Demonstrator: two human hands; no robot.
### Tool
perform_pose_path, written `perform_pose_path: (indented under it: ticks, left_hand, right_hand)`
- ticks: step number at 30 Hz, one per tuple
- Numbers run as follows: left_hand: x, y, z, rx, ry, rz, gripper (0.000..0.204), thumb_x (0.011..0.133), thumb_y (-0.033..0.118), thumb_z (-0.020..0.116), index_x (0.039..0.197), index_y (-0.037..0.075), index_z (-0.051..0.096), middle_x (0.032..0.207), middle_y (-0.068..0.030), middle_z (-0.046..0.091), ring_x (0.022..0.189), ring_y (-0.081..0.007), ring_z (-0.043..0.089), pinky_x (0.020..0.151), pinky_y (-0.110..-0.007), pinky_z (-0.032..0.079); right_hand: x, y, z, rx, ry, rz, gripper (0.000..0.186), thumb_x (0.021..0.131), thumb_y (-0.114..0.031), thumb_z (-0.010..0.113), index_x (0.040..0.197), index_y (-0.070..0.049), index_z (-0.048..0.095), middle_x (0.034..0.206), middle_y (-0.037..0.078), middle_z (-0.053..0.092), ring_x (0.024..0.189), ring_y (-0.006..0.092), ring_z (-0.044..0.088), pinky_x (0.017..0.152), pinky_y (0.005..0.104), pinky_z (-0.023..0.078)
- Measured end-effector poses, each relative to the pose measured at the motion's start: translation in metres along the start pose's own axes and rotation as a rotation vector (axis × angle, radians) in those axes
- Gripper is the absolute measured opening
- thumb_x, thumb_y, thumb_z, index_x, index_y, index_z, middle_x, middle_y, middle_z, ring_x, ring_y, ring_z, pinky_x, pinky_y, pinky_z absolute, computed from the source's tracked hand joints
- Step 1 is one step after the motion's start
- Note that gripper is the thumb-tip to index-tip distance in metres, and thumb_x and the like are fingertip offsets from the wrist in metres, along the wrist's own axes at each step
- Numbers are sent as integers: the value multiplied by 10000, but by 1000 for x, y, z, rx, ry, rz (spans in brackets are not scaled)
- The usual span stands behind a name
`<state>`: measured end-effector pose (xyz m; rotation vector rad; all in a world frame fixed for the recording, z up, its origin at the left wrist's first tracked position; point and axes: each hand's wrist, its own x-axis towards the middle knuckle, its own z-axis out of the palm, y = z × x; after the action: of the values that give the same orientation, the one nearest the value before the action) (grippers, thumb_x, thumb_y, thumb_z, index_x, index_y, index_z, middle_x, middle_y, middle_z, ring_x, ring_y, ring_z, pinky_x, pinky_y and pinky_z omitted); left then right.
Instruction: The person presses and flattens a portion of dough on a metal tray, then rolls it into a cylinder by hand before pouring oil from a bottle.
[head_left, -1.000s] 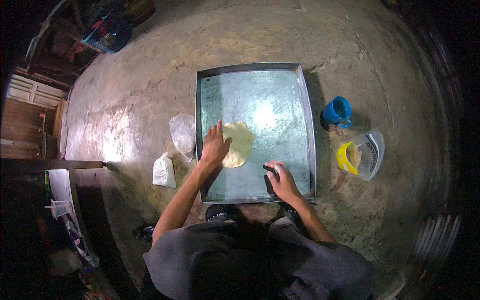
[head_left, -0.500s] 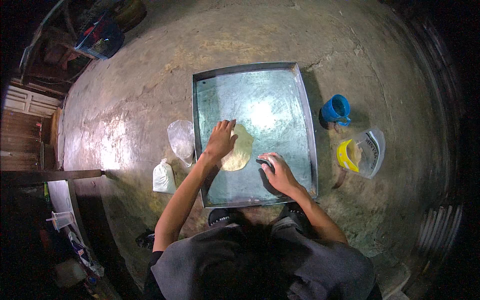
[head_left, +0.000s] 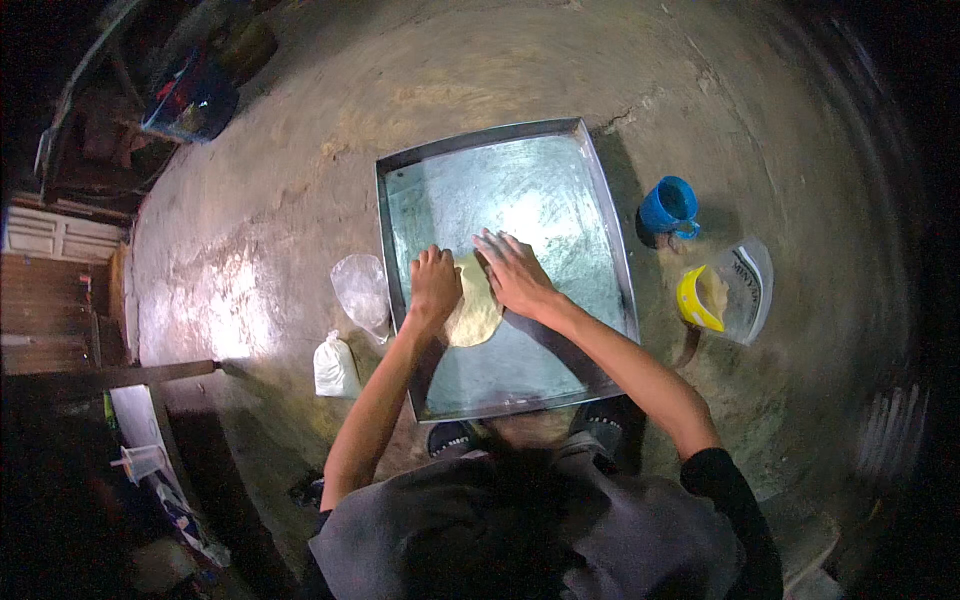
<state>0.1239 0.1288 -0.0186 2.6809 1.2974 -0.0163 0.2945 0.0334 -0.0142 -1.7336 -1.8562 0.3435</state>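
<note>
Pressing flat, both hands: left hand (head_left: 435, 285) and right hand (head_left: 514, 272), fingers spread, on dough (head_left: 474, 312) in tray (head_left: 560, 160).

A bare concrete floor (head_left: 300, 210) carries everything. A square metal tray (head_left: 560, 160) sits flat on it. Just beside the tray's left edge lie a clear plastic bag (head_left: 360, 290) and a small white bag (head_left: 335, 368). To its right stand a blue cup (head_left: 668, 207) and a clear tub (head_left: 745, 290) holding a yellow scoop (head_left: 695, 298).

Bare, cracked concrete floor (head_left: 780, 120) with a bright light patch at left; dark wooden furniture (head_left: 60, 250) beyond.
</note>
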Motion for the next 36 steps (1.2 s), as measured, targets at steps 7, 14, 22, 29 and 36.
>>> perform_pose_path:
  ticks: [7,14,22,29,36]
  left_hand:
    - [-1,-18,0,-217,53,-3,348,873,236,754,1135,52,617,1134,-144,613,1105,-386,575,964,-501,454]
    - [1,-14,-3,-260,36,0,286,882,203,739,1102,52,635,1109,-152,641,1107,-380,577,969,-502,442]
    - [0,-24,-4,-361,23,77,223,934,136,652,1117,18,607,1109,-214,636,1088,-405,594,947,-510,456]
    - [-12,-15,-21,-657,-13,155,247,909,64,614,1134,-27,569,1076,-264,614,1026,-458,606,903,-520,487]
    - [-24,-31,-26,-415,26,327,376,871,92,681,1226,-11,612,1123,-227,645,1042,-431,631,922,-477,504]
  right_hand:
    - [19,-13,27,-81,-262,43,552,909,-78,566,1457,-45,510,1395,180,561,1325,387,492,1062,506,412]
    - [31,-9,26,-14,-155,171,353,885,-99,613,1225,-10,651,1225,192,583,1150,386,536,956,501,448]
    - [34,-13,11,-38,-228,19,315,831,-151,662,1098,15,676,1191,180,570,1113,382,531,968,476,448]
    - [39,7,11,73,-254,-65,377,789,-117,678,1134,33,672,1183,208,633,1154,368,579,1002,462,440]
    - [46,-3,-5,233,-391,-79,349,868,-118,648,1187,26,656,1083,250,694,1020,430,670,940,508,513]
